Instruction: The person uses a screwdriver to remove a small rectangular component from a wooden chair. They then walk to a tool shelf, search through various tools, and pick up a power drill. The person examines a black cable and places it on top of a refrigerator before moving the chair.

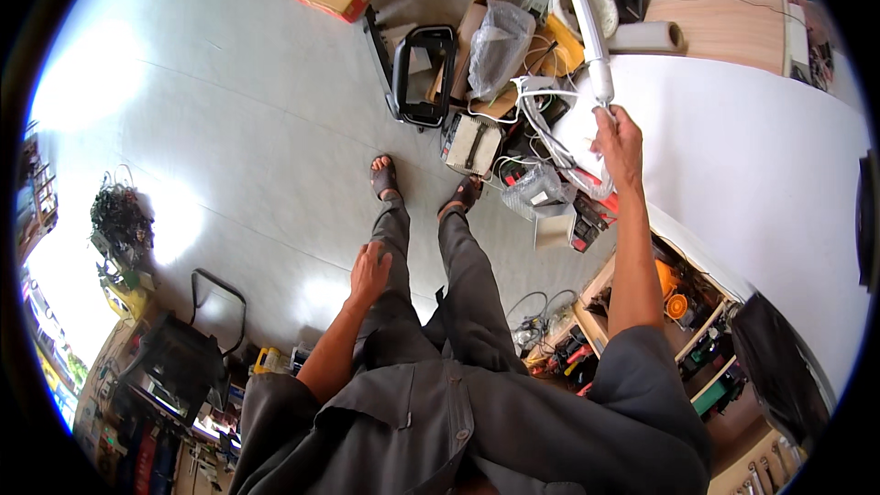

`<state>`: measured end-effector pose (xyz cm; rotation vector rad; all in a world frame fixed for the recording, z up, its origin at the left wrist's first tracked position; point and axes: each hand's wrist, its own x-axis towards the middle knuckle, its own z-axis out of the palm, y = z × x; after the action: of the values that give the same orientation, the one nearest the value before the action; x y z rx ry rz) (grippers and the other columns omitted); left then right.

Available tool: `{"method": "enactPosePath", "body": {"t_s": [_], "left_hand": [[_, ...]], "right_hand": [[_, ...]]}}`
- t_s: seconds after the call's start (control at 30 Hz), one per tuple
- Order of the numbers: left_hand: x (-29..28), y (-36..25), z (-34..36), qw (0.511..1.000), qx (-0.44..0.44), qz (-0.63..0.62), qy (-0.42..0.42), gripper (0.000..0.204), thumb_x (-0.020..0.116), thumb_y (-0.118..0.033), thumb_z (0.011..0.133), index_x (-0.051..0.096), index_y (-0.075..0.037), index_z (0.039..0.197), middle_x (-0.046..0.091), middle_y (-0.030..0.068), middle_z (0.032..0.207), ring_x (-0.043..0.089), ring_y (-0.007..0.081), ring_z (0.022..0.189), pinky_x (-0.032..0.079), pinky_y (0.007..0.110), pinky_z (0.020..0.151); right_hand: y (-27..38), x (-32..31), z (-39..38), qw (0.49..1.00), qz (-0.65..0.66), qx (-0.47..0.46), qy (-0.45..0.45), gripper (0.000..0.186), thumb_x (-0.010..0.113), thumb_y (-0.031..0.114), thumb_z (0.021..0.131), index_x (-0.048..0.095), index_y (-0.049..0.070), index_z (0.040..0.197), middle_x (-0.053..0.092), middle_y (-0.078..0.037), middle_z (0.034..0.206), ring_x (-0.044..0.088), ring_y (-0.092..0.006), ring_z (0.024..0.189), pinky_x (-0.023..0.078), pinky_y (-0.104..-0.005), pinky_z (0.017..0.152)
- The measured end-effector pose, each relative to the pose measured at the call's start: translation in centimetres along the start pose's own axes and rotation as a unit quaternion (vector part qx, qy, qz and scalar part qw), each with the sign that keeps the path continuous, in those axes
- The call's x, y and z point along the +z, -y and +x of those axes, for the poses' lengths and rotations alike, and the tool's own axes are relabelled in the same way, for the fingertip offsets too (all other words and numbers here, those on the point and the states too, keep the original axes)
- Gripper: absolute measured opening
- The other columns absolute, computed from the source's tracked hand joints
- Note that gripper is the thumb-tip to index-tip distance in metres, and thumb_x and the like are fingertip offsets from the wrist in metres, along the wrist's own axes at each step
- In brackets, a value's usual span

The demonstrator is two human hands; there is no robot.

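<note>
The right hand is closed around the near end of a white cylindrical device, located at the left edge of the white table. The left hand, partly open with nothing visibly held, is well left of the table.

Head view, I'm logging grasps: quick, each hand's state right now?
Left hand: open over the left leg, nothing visibly held.
Right hand: closed, holding a long white device by its narrow end.
</note>
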<state>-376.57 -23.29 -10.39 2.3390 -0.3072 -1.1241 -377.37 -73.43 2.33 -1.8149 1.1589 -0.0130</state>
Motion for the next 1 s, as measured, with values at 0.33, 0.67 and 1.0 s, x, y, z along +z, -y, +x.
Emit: {"method": "enactPosePath", "body": {"t_s": [0.33,0.67,1.0], "left_hand": [[-11.4,-18.0,4.3,0.960,0.167,-0.220,-0.051,0.043,0.056,-0.030,0.095,0.053,0.001,0.124,0.063,0.0207,0.116,0.063,0.0309,0.106,0.049,0.040,0.089],[-14.0,-30.8,-0.1,0.876,0.258,-0.400,0.078,0.065,0.057,-0.051,0.094,0.050,0.005,0.126,0.062,0.0096,0.100,0.058,0.0152,0.089,0.048,0.029,0.082],[-16.8,-33.5,-2.6,0.828,0.257,-0.481,0.128,0.045,0.053,-0.026,0.101,0.044,0.004,0.134,0.067,0.0188,0.103,0.070,0.0229,0.087,0.057,0.033,0.079]], "right_hand": [[12.7,-5.9,-15.7,0.993,0.061,-0.098,0.022,0.024,0.061,0.020,0.096,0.065,-0.001,0.107,0.052,0.004,0.067,0.046,-0.0035,0.054,0.039,-0.0208,0.050],[15.6,-9.1,-23.5,0.958,0.213,-0.193,0.010,0.024,0.062,0.017,0.096,0.062,-0.005,0.105,0.052,0.002,0.062,0.048,-0.0050,0.051,0.038,-0.0211,0.049],[16.7,-10.4,-24.7,0.925,0.312,-0.216,0.006,0.029,0.055,0.023,0.100,0.060,-0.005,0.104,0.038,0.005,0.054,0.031,-0.0038,0.046,0.041,-0.0244,0.051]]}}
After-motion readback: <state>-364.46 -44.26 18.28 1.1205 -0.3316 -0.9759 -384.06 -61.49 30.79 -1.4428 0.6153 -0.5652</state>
